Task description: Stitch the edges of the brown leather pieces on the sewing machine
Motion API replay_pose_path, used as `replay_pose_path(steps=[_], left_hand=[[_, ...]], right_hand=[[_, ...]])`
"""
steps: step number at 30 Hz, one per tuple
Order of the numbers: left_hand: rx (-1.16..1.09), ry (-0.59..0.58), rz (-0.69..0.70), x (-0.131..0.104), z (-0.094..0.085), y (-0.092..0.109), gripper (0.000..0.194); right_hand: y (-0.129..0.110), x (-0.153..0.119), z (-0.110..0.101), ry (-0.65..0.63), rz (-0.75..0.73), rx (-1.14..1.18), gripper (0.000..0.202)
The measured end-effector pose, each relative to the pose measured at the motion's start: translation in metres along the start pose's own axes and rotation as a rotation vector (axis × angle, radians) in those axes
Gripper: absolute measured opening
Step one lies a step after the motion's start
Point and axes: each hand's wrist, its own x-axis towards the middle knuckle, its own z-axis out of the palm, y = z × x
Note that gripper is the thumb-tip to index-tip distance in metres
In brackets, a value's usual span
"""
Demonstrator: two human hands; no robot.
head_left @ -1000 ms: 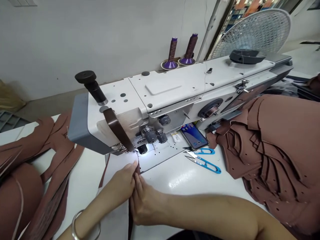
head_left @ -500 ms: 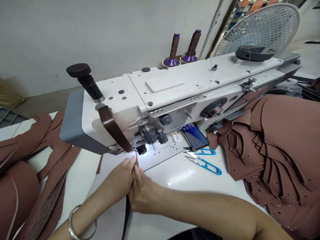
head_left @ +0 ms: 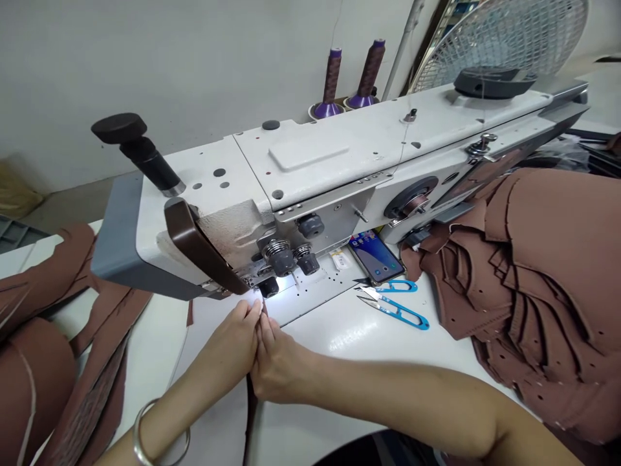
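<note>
In the head view, both hands meet at the lit needle area of a white sewing machine (head_left: pixel 310 155). My left hand (head_left: pixel 241 333) is closed, its thumb and fingers pinching the edge of a leather piece (head_left: pixel 213 411). The piece hangs toward me with its pale backing showing and a brown strip along its right edge. Pressed against the left one, my right hand (head_left: pixel 279 364) also grips this edge with closed fingers. The brown lever (head_left: pixel 201 243) of the machine sits just above my fingertips. The needle and foot are mostly hidden.
Two blue-handled thread snips (head_left: pixel 400 310) and a phone (head_left: pixel 376 259) lie right of my hands. Stacked brown leather pieces (head_left: pixel 557 259) fill the right side; more leather pieces (head_left: pixel 39 362) lie left. Two thread cones (head_left: pixel 331 81) and a fan (head_left: pixel 504 45) stand behind.
The camera view has shifted slightly, so the machine appears a little further left and higher. Both hands keep their hold on the leather edge, in nearly the same place by the needle.
</note>
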Motion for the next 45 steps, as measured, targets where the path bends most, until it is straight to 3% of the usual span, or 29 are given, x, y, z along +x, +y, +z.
replay_pose_path(steps=[4,11,27,39,45], left_hand=[[0.038,-0.05,-0.011,0.002,-0.001,0.0,0.042],[0.054,0.011,0.001,0.002,0.006,-0.012,0.054],[0.013,-0.036,-0.027,0.006,-0.004,-0.008,0.062],[-0.183,0.025,-0.089,0.01,-0.004,-0.002,0.043],[-0.257,-0.042,-0.114,0.003,-0.008,-0.002,0.042]], right_hand=[[0.004,0.0,0.003,-0.016,0.005,-0.01,0.027],[0.009,0.002,0.003,-0.018,0.017,-0.012,0.022],[0.02,0.003,-0.001,-0.018,0.004,0.057,0.024],[0.016,0.0,0.004,-0.078,-0.02,0.072,0.019],[0.012,-0.002,0.001,-0.066,-0.018,0.05,0.02]])
